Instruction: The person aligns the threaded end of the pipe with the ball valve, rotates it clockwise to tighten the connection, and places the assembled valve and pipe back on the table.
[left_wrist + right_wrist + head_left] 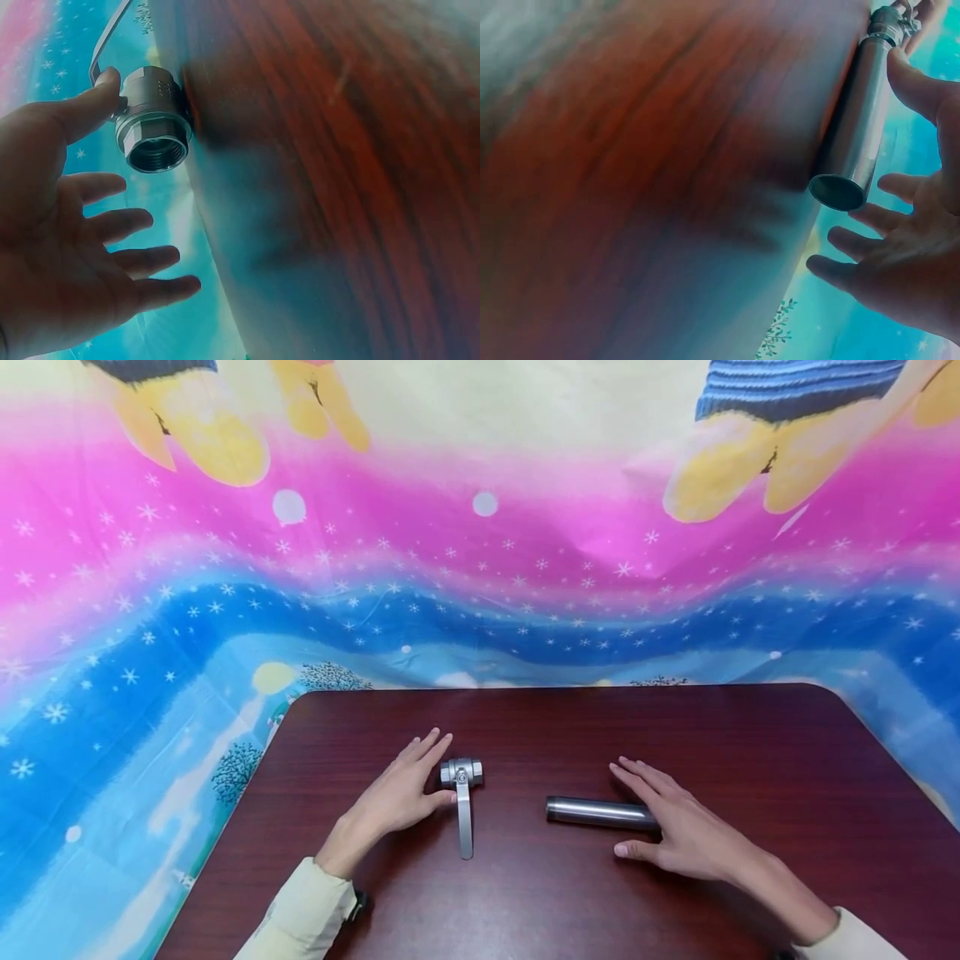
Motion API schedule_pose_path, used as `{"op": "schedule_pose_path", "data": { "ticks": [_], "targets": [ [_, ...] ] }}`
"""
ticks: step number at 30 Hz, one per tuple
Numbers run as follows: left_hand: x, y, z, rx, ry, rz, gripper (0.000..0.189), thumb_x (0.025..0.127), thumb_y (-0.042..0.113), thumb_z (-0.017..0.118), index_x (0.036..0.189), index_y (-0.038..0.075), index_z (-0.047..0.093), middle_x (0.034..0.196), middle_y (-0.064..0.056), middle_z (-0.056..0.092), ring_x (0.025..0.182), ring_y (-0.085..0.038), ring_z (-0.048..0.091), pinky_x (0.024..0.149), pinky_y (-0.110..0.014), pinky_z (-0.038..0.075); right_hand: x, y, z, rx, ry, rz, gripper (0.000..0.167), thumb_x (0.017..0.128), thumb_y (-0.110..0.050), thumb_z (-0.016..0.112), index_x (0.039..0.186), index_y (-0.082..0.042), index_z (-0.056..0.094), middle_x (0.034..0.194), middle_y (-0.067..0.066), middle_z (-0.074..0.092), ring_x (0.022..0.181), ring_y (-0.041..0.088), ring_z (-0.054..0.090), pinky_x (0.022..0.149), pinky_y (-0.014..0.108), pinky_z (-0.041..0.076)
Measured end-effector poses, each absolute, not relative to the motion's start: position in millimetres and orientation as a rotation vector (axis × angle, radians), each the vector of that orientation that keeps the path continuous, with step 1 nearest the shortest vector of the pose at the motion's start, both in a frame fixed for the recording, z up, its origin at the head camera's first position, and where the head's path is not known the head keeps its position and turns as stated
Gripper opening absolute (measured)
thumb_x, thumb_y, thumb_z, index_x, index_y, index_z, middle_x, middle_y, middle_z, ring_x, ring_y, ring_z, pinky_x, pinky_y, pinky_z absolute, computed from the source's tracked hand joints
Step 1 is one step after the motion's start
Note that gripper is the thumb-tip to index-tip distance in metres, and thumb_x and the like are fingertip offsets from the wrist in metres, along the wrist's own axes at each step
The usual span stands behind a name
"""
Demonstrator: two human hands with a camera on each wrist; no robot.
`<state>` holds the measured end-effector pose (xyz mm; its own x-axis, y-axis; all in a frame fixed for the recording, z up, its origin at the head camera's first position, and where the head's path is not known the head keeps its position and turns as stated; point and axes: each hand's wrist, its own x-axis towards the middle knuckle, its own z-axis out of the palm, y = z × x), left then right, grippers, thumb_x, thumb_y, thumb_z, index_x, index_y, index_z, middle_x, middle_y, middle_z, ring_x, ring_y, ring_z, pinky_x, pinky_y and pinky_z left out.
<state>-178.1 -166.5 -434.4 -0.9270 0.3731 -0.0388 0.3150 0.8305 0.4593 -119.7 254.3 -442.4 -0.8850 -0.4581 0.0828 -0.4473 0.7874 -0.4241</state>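
Okay, fingers extended, nothing gripped: my left hand (399,793) beside the silver metal lever valve (462,773), my right hand (693,835) nearest the crosswise grey metal tube (600,812).

Left hand (401,793) and right hand (693,835) apart, fingers (437,752) extended, thumbs (440,798) spread, forearms (787,893) angled inward

- Head: you're looking forward and down over the table (510,897), widest view.
- Left wrist: you're facing the valve (154,109) end-on, close up.
- Right wrist: you're looking along the pipe (857,116), close up.
- Head, right wrist: both are sharing pipe and valve.
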Motion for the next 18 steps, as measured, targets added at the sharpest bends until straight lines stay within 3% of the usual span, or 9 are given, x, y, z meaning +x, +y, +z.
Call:
{"op": "schedule_pose_path", "data": {
  "ticks": [10,18],
  "targets": [
    [-185.1,-164.9,-432.3,0.623,2.866,0.759,0.08,0.097,0.025,0.081,0.164,0.008,0.043,0.171,-0.018,0.041,0.154,-0.038,0.047,0.122,-0.054,0.044,-124.3,252.6,-441.0,-0.715,2.946,-0.699,0.089,0.088,-0.037,0.089,0.162,-0.014,0.046,0.162,0.013,0.052,0.145,0.04,0.055,0.109,0.063,0.051],
    [-188.9,-162.4,-434.7,0.654,2.868,0.823,0.07,0.095,0.016,0.082,0.157,0.004,0.053,0.159,-0.018,0.056,0.147,-0.035,0.055,0.121,-0.051,0.046,-127.7,249.6,-444.1,-0.73,2.943,-0.707,0.077,0.087,-0.029,0.09,0.155,-0.014,0.056,0.146,0.003,0.064,0.13,0.025,0.066,0.099,0.049,0.059]
  ]
}}
